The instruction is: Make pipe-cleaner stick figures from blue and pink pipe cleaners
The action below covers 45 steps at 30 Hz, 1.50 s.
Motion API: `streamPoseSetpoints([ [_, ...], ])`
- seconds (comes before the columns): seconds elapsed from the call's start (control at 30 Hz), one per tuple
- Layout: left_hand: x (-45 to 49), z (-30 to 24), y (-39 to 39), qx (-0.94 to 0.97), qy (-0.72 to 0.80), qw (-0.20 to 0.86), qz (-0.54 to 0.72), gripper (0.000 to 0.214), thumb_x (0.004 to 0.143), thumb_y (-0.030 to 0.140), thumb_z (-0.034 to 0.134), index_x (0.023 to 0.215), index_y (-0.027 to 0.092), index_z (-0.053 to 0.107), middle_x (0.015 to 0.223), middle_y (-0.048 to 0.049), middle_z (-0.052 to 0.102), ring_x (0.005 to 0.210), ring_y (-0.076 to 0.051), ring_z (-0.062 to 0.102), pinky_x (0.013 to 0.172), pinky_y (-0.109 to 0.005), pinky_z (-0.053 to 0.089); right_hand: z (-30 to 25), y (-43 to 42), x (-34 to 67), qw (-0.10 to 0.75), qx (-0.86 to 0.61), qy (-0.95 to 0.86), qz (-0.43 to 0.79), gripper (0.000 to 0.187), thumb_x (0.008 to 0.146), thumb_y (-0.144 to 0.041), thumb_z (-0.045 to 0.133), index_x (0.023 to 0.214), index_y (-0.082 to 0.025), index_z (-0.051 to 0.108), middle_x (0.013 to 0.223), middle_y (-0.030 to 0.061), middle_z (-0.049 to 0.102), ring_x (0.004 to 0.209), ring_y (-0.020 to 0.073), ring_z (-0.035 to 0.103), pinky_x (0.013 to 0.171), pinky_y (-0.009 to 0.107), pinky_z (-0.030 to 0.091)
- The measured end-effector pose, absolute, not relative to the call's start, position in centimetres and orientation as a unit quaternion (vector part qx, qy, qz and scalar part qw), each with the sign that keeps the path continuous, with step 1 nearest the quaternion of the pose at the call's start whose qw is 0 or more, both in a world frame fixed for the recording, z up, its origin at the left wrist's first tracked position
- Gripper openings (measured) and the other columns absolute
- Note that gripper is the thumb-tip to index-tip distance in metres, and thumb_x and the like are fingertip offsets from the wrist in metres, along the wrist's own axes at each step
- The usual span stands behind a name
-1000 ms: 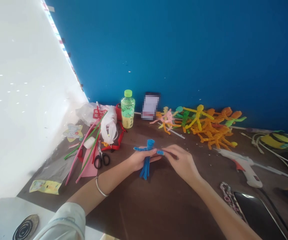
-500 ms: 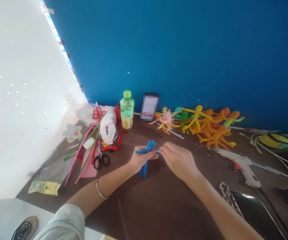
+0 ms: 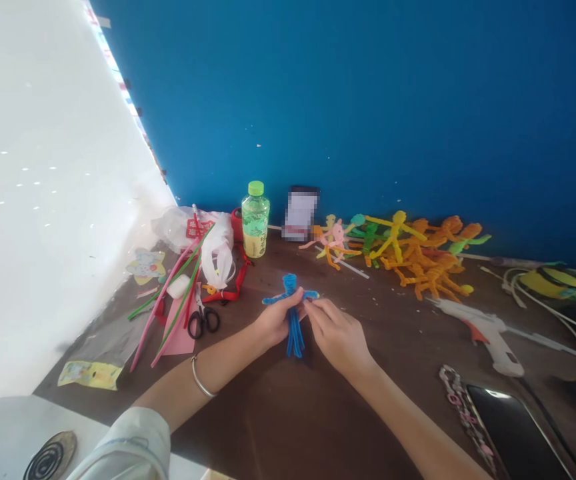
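Note:
A blue pipe-cleaner figure (image 3: 292, 312) with a looped head, two short arms and long legs is held upright over the brown table (image 3: 288, 413). My left hand (image 3: 274, 323) pinches its body from the left. My right hand (image 3: 335, 335) grips the same figure from the right, fingers closed at its waist. Both hands touch each other around the figure.
Loose pipe cleaners (image 3: 171, 300), black-handled scissors (image 3: 202, 318), a white bag (image 3: 218, 247) and a green-capped bottle (image 3: 255, 220) lie left. A heap of finished orange, yellow, green and pink figures (image 3: 408, 257) lines the blue wall. A glue gun (image 3: 488, 333) and a phone (image 3: 515, 433) sit right.
The figure has turned upright, with its head now at the top. My right hand slid left from the arm tip to the figure's waist, close against my left hand.

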<state>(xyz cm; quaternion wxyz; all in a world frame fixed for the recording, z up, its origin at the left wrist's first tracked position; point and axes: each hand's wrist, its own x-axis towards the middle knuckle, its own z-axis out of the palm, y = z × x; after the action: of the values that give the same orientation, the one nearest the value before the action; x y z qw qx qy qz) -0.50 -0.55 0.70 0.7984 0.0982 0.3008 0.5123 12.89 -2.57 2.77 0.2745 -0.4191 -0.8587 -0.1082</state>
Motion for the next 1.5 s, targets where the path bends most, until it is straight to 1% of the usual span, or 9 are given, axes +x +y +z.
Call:
streamPoseSetpoints([
  [0.13, -0.7, 0.8, -0.6, 0.097, 0.258, 0.826, 0.491, 0.007, 0.067, 0.018, 0.067, 0.069, 0.014, 0.062, 0.073, -0.0022, 0.064, 0.08, -0.014, 0.06, 0.091, -0.028, 0.04, 2.4, -2.3, 13.8, 0.314, -0.421, -0.849, -0.054, 0.028, 0.084, -0.011, 0.04, 0.095, -0.019, 0.064, 0.087, 0.0052, 0.065, 0.076, 0.0135, 0.062, 0.065, 0.022, 0.047],
  [0.27, -0.9, 1.0, -0.7, 0.087, 0.226, 0.844, 0.479, 0.005, 0.068, 0.016, 0.064, 0.069, 0.011, 0.062, 0.076, -0.005, 0.065, 0.082, -0.016, 0.06, 0.093, -0.033, 0.04, 2.9, -2.0, 14.6, 0.33, -0.42, -0.845, -0.016, 0.023, 0.084, -0.013, 0.044, 0.091, -0.02, 0.065, 0.085, 0.0039, 0.065, 0.075, 0.0124, 0.062, 0.066, 0.021, 0.047],
  [0.43, -0.9, 1.3, -0.7, 0.115, 0.23, 0.839, 0.48, 0.005, 0.067, 0.013, 0.065, 0.07, 0.012, 0.062, 0.08, -0.0063, 0.066, 0.089, -0.019, 0.06, 0.096, -0.037, 0.037, 3.8, -1.8, 15.3, 0.328, -0.411, -0.849, -0.039, 0.022, 0.083, -0.013, 0.046, 0.093, -0.021, 0.065, 0.081, 0.0033, 0.065, 0.073, 0.0125, 0.061, 0.067, 0.022, 0.046],
  [0.6, -0.6, 1.0, -0.8, 0.093, 0.251, 0.829, 0.49, 0.007, 0.068, 0.013, 0.066, 0.069, 0.013, 0.059, 0.075, -0.0037, 0.065, 0.083, -0.015, 0.061, 0.097, -0.035, 0.036, 3.7, -1.8, 15.1, 0.324, -0.4, -0.857, -0.036, 0.021, 0.084, -0.013, 0.046, 0.091, -0.019, 0.065, 0.08, 0.0035, 0.065, 0.072, 0.0127, 0.06, 0.068, 0.023, 0.046],
  [0.93, -1.3, 0.9, -0.6, 0.141, 0.211, 0.862, 0.44, 0.005, 0.068, 0.011, 0.065, 0.069, 0.009, 0.061, 0.075, -0.0064, 0.067, 0.084, -0.02, 0.062, 0.099, -0.043, 0.033, 4.1, -1.0, 15.5, 0.347, -0.404, -0.841, 0.093, 0.018, 0.084, -0.02, 0.047, 0.08, -0.022, 0.065, 0.076, 0.0032, 0.062, 0.068, 0.0131, 0.059, 0.062, 0.023, 0.047],
  [1.1, -1.2, 1.0, -0.7, 0.225, 0.246, 0.859, 0.389, 0.014, 0.063, 0.012, 0.07, 0.075, 0.008, 0.065, 0.081, -0.0081, 0.067, 0.083, -0.02, 0.063, 0.095, -0.044, 0.037, 5.8, -0.1, 16.7, 0.275, -0.388, -0.874, 0.106, 0.018, 0.083, -0.024, 0.048, 0.079, -0.021, 0.065, 0.077, 0.0035, 0.063, 0.067, 0.0137, 0.059, 0.062, 0.024, 0.046],
  [1.27, -0.8, 0.9, -1.0, 0.295, 0.295, 0.82, 0.392, 0.025, 0.056, 0.019, 0.076, 0.077, 0.01, 0.066, 0.081, -0.0068, 0.067, 0.08, -0.02, 0.063, 0.084, -0.041, 0.046, 6.9, 0.0, 16.7, 0.199, -0.403, -0.891, 0.071, 0.023, 0.083, -0.024, 0.044, 0.073, -0.021, 0.065, 0.077, 0.0046, 0.064, 0.069, 0.0162, 0.06, 0.062, 0.027, 0.044],
  [1.4, -0.4, 0.7, -1.2, 0.337, 0.338, 0.764, 0.434, 0.03, 0.053, 0.025, 0.077, 0.076, 0.009, 0.067, 0.072, -0.0058, 0.066, 0.072, -0.018, 0.063, 0.075, -0.035, 0.049, 7.0, 0.0, 16.2, 0.21, -0.475, -0.844, 0.135, 0.018, 0.077, -0.026, 0.051, 0.064, -0.021, 0.063, 0.071, 0.0031, 0.065, 0.063, 0.016, 0.059, 0.058, 0.026, 0.044],
  [1.5, -0.2, 0.7, -1.4, 0.341, 0.35, 0.73, 0.478, 0.031, 0.053, 0.029, 0.077, 0.073, 0.008, 0.068, 0.068, -0.0049, 0.065, 0.068, -0.016, 0.062, 0.076, -0.035, 0.049, 6.4, -0.2, 15.8, 0.253, -0.528, -0.784, 0.208, 0.014, 0.073, -0.03, 0.056, 0.063, -0.021, 0.061, 0.071, 0.003, 0.066, 0.065, 0.0175, 0.061, 0.06, 0.027, 0.046],
])
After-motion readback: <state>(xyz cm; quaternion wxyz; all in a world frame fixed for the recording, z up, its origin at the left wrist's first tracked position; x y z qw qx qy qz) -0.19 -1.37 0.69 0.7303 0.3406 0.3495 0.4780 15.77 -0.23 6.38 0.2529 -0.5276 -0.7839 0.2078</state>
